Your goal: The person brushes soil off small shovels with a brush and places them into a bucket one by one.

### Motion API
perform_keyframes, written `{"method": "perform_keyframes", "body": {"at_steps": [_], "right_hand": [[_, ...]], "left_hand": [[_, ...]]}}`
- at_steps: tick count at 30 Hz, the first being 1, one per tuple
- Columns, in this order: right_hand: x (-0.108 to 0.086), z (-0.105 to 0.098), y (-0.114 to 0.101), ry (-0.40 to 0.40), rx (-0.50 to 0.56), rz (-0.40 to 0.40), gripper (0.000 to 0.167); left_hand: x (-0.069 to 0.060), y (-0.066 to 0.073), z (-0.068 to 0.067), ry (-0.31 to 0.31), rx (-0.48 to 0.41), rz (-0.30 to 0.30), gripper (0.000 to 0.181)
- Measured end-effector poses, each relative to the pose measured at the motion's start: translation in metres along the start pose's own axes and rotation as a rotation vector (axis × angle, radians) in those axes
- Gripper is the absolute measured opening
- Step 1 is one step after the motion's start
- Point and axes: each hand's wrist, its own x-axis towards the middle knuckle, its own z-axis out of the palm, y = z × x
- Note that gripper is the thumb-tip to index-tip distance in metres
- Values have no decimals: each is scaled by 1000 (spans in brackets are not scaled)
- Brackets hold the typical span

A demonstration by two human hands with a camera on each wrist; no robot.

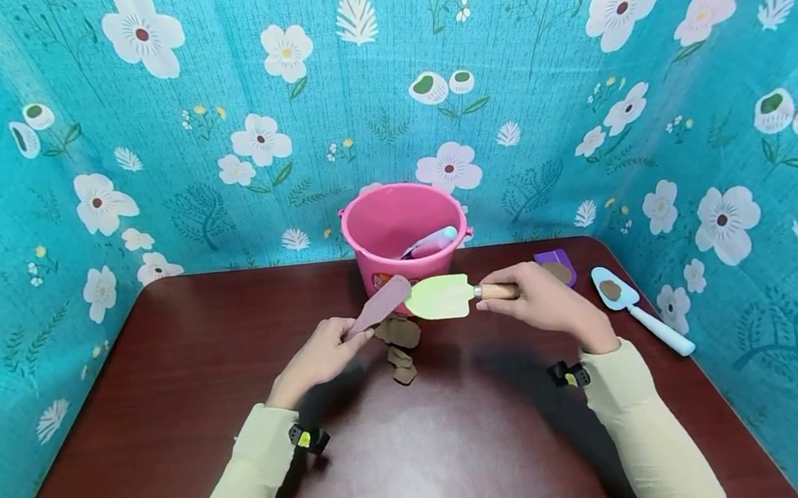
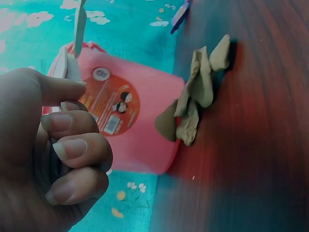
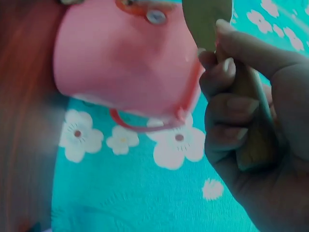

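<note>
In the head view my left hand (image 1: 320,355) grips a mauve, flat-bladed tool (image 1: 384,298), whose exact kind I cannot tell. My right hand (image 1: 543,296) holds a small trowel (image 1: 441,297) with a yellow-green blade and a wooden handle (image 3: 251,116). The tips of both tools meet or overlap in front of a pink bucket (image 1: 406,218); whether they touch I cannot tell. Below them, several brown clay-like pieces (image 1: 398,335) lie on the table against the bucket's foot. In the right wrist view the fingers (image 3: 231,104) wrap the wooden handle.
Inside the bucket leans a pink and light-blue tool (image 1: 436,241). At the table's back right lie a purple scoop (image 1: 556,262) and a light-blue trowel (image 1: 652,318), each with brown material on it. Flowered blue cloth (image 1: 254,66) surrounds the dark wooden table (image 1: 168,448).
</note>
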Motion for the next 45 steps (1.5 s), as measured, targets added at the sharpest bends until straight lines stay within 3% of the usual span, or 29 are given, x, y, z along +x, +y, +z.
{"method": "perform_keyframes", "body": {"at_steps": [7,15,22,26,32,40,45], "right_hand": [[10,-26,1,60,101,17,31],[33,-35,-8,-10,125,-10,21],[50,-39,-13,5,182,9,27],[69,-44,-19,-4,133,-18,25],[106,-47,-27,-125,-6,-67,24],[156,-33,-33,-314,-142,-32,37],[173,-16,-34,-398,-181,12,36]], "left_hand": [[-6,-5,-5,11,1,-20,26],[-10,-8,0,-17,-10,-9,30],[-9,-12,5,-30,-31,-6,28],[-10,-12,7,-32,-31,-9,26],[-11,-11,9,-47,-25,-18,24],[-8,-5,10,-47,-35,-8,28],[-6,-4,11,-53,-45,-13,28]]}}
